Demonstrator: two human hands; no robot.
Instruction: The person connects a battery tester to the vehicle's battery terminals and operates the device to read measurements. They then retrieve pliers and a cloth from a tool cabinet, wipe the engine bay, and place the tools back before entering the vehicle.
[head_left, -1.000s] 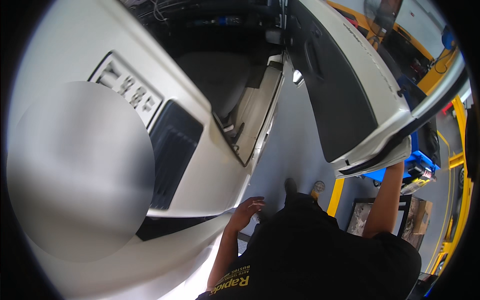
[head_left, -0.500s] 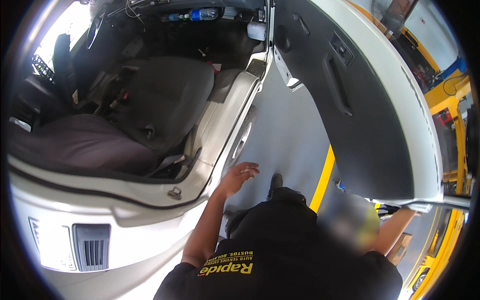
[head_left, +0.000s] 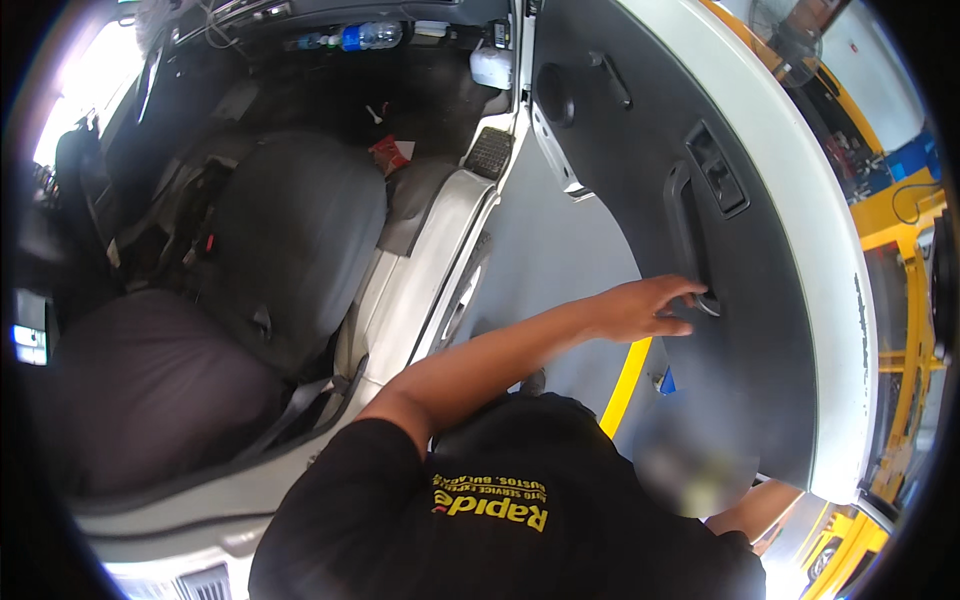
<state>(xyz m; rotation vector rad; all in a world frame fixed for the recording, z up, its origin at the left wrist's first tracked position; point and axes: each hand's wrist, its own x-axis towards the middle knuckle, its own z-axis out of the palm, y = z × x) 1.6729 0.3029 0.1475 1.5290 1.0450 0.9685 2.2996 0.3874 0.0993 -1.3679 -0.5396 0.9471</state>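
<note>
My left hand (head_left: pixel 648 308) is stretched across to the door, its fingertips at the lower end of the long pull handle (head_left: pixel 686 235). The fingers are bent and the thumb stands apart; they are not wrapped round the handle. The dark inner panel of the open white vehicle door (head_left: pixel 770 330) fills the right side. My right forearm (head_left: pixel 755 510) reaches to the door's lower edge, where the door hides the hand. Above the handle, a switch panel (head_left: pixel 718 170) is set into the door.
At the left is the cab with a dark seat (head_left: pixel 290 230), a red packet (head_left: pixel 390 153) and a water bottle (head_left: pixel 370 36). A step plate (head_left: pixel 489 152) lies at the sill. A yellow line (head_left: pixel 628 385) crosses the grey floor; yellow lift frames (head_left: pixel 905 240) stand beyond the door.
My left hand has moved right, from beside the door sill to the pull handle. My right hand has gone from sight behind the door edge. The view has shifted.
</note>
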